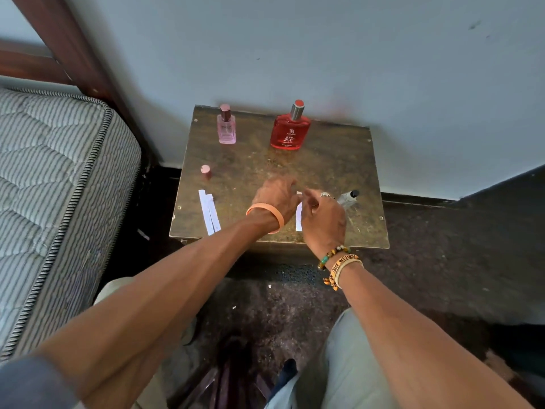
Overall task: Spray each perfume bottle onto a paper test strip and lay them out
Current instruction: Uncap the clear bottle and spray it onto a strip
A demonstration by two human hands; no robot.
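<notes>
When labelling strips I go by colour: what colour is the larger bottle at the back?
The bottle is red; head view.

Small wooden table (pixel 339 172) set against a pale blue-grey wall (pixel 324 54); top worn and scuffed, 1 screw head (pixel 179 207) near each of its 4 corners. Left of it, a quilted striped mattress (pixel 53 172) with corded piping, beside a dark wooden bed frame (pixel 73 45). Black baseboard (pixel 413 199) along the wall's foot. Dark speckled carpet (pixel 442 261) below, with a few white scraps (pixel 269 286) out from the table's front edge.
</notes>
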